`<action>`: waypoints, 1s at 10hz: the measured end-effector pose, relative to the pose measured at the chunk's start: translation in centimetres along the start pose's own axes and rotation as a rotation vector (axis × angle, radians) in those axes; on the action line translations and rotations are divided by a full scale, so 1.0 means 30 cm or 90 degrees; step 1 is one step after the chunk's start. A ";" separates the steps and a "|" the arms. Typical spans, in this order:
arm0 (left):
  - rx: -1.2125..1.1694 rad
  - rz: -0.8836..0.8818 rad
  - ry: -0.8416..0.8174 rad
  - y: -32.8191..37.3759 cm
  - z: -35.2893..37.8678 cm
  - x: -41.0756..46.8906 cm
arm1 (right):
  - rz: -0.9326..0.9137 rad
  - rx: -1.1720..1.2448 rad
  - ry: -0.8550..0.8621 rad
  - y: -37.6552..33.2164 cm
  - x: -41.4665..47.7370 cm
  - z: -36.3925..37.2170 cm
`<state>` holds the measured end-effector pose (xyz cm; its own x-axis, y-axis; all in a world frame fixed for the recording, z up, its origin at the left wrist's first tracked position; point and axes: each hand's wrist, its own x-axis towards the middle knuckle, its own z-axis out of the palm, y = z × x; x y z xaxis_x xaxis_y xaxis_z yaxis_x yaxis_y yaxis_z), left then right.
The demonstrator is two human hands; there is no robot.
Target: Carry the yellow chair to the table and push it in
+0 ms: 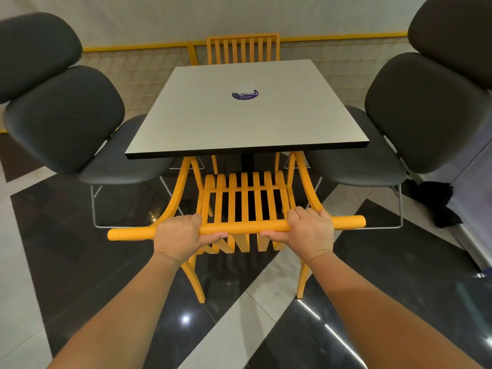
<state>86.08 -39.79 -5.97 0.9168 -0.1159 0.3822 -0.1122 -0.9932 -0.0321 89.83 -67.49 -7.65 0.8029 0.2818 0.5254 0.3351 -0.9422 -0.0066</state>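
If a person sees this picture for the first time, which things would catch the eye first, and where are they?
First, the yellow chair in the lower middle, its top rail gripped by the left hand and the right hand, its seat partly under the square grey table. A purple sticker sits at the tabletop's middle. Dark padded chairs flank the table on both sides.
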 end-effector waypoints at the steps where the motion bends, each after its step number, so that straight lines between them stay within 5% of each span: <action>1: -0.001 0.003 0.004 0.006 -0.010 -0.003 | 0.009 0.006 -0.023 -0.003 -0.002 -0.012; 7: 0.009 -0.033 -0.095 0.033 -0.041 -0.029 | 0.086 0.001 -0.196 -0.053 -0.027 -0.090; 10: 0.027 -0.052 0.005 0.064 -0.196 0.038 | 0.106 0.009 -0.128 -0.082 0.060 -0.236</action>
